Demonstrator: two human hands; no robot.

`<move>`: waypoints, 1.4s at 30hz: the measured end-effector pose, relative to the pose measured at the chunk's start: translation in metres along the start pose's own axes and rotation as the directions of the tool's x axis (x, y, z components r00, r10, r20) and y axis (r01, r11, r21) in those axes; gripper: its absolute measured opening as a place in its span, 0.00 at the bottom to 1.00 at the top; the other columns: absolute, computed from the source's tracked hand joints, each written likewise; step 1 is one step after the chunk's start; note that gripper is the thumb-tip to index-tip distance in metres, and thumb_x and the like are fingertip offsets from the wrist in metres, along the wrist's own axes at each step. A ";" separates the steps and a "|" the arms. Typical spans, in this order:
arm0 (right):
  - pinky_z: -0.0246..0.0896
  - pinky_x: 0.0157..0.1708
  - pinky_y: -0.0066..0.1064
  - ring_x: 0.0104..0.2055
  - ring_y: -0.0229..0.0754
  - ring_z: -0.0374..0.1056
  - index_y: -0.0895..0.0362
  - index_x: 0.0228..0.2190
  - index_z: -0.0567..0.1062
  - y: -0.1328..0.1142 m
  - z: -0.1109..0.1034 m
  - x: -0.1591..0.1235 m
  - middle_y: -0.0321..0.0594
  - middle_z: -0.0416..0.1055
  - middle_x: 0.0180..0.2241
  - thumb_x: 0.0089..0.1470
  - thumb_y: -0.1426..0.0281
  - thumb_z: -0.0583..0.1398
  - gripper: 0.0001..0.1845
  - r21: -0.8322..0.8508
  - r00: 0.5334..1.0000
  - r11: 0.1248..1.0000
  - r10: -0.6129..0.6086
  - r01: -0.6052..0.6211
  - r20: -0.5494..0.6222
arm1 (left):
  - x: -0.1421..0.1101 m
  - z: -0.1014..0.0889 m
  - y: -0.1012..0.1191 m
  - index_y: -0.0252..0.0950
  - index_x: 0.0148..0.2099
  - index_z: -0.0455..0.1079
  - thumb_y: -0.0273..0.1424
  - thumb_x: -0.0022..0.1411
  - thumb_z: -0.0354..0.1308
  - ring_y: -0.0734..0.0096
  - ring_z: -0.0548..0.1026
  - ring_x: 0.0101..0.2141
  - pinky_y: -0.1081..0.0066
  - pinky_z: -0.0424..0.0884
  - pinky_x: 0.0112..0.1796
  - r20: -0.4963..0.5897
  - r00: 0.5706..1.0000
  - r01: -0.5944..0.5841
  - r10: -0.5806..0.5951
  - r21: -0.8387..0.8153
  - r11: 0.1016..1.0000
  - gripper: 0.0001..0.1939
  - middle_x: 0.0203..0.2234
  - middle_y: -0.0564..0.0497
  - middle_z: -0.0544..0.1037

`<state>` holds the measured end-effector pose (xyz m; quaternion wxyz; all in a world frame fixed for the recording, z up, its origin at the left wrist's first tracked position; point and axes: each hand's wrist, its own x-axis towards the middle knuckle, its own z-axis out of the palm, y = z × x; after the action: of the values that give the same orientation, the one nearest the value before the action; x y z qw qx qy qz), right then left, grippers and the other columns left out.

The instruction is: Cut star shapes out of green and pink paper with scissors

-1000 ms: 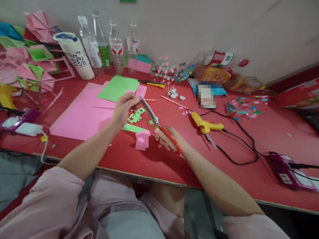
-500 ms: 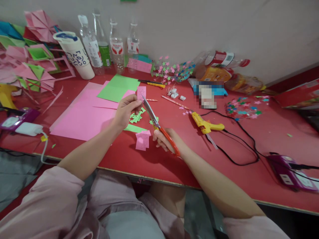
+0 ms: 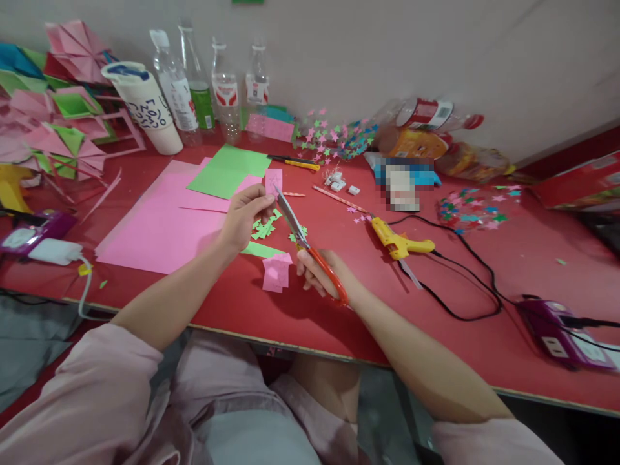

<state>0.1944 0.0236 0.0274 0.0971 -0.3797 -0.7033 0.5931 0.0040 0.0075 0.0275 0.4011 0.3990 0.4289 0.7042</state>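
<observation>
Between thumb and fingers, my left hand pinches a small pink paper piece with faint drawn lines. My right hand grips the orange handles of a pair of scissors. The tips of the blades meet the pink piece's lower edge, close to my left fingertips. Beneath the hands lie green paper cutouts, a green paper strip and some pink pieces with star outlines. Left of them are a large pink sheet and a green sheet.
A yellow glue gun with a black cord rests at right, before a purple power strip. Behind are a yellow cutter, paper stars, several plastic bottles and a white tumbler. Paper models fill the far left.
Almost nothing differs. The whole view has shifted very slightly; both hands keep the same hold on the paper and the scissors.
</observation>
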 end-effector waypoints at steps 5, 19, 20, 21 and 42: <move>0.64 0.19 0.29 0.07 0.31 0.51 0.55 0.18 0.63 -0.001 0.000 -0.001 0.24 0.51 0.05 0.48 0.42 0.53 0.29 0.013 1.000 1.000 0.003 -0.003 -0.009 | 0.000 0.000 0.000 0.35 0.21 0.62 0.28 0.51 0.56 0.86 0.62 0.16 0.81 0.58 0.18 0.004 1.000 0.002 -0.002 -0.004 1.000 0.10 0.14 0.58 0.66; 0.63 0.17 0.30 0.08 0.32 0.53 0.56 0.18 0.63 -0.002 -0.002 0.002 0.25 0.52 0.06 0.46 0.43 0.55 0.28 -0.050 0.996 0.996 0.075 -0.078 -0.050 | 0.000 0.000 0.002 0.35 0.20 0.60 0.28 0.52 0.55 0.87 0.62 0.15 0.81 0.58 0.18 0.014 0.999 0.033 -0.033 -0.024 0.999 0.10 0.14 0.58 0.66; 0.63 0.17 0.31 0.08 0.32 0.53 0.56 0.18 0.64 -0.003 -0.003 0.002 0.25 0.52 0.07 0.46 0.44 0.55 0.28 -0.056 0.995 0.995 0.085 -0.088 -0.055 | 0.000 0.000 0.002 0.35 0.20 0.60 0.28 0.52 0.55 0.87 0.62 0.15 0.81 0.58 0.18 0.012 0.999 0.036 -0.036 -0.024 0.999 0.10 0.14 0.58 0.66; 0.63 0.17 0.31 0.08 0.32 0.53 0.56 0.18 0.64 -0.003 -0.003 0.002 0.26 0.52 0.07 0.46 0.44 0.56 0.27 -0.061 0.994 0.994 0.092 -0.095 -0.056 | 0.000 0.000 0.002 0.35 0.20 0.60 0.28 0.52 0.55 0.87 0.62 0.15 0.81 0.58 0.18 0.009 0.999 0.039 -0.039 -0.022 0.999 0.10 0.14 0.58 0.66; 0.51 0.11 0.24 0.10 0.33 0.58 0.56 0.18 0.64 -0.009 -0.014 -0.006 0.25 0.50 0.07 0.48 0.45 0.54 0.27 -0.047 0.999 0.999 -0.002 0.004 0.042 | 0.004 -0.005 0.004 0.36 0.20 0.57 0.25 0.48 0.54 0.86 0.59 0.15 0.80 0.53 0.15 -0.056 0.997 0.040 -0.047 -0.132 0.990 0.10 0.12 0.59 0.62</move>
<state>0.2027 0.0305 0.0412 0.0742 -0.3682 -0.7196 0.5841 -0.0026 0.0087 0.0308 0.4289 0.3413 0.4020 0.7334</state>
